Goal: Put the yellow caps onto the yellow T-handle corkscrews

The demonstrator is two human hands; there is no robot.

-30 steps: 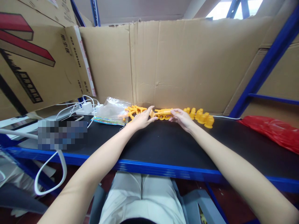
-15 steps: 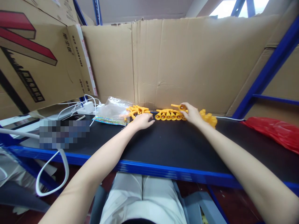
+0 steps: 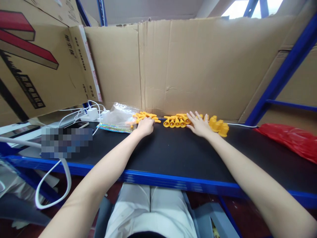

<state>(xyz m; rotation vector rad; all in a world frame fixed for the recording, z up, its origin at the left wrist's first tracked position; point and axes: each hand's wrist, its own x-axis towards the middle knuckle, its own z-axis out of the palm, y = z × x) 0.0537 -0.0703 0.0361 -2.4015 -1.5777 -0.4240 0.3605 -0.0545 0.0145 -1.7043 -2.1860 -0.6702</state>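
Note:
My left hand (image 3: 145,126) is curled closed at the pile of yellow-orange branched plastic pieces (image 3: 143,115). Its fingertips are hidden, so what they hold, if anything, does not show. With fingers spread, my right hand (image 3: 201,126) lies over the right part of a row of yellow funnel-shaped pieces (image 3: 177,122). Their round open ends face me, and their stems point towards the back. Just right of that hand stand more yellow pieces, bunched together (image 3: 218,125).
A clear plastic bag (image 3: 120,115) lies left of the pile. Beyond it are white chargers and cables (image 3: 92,113) and a phone (image 3: 76,125). A red plastic bag (image 3: 289,138) sits at the right. Cardboard (image 3: 198,66) walls the back; a blue rail (image 3: 173,180) edges the black shelf.
My right hand has come down from holding a yellow funnel-shaped piece above the row; its fingers have spread and let go. My left hand has shifted slightly left and curled at the pile.

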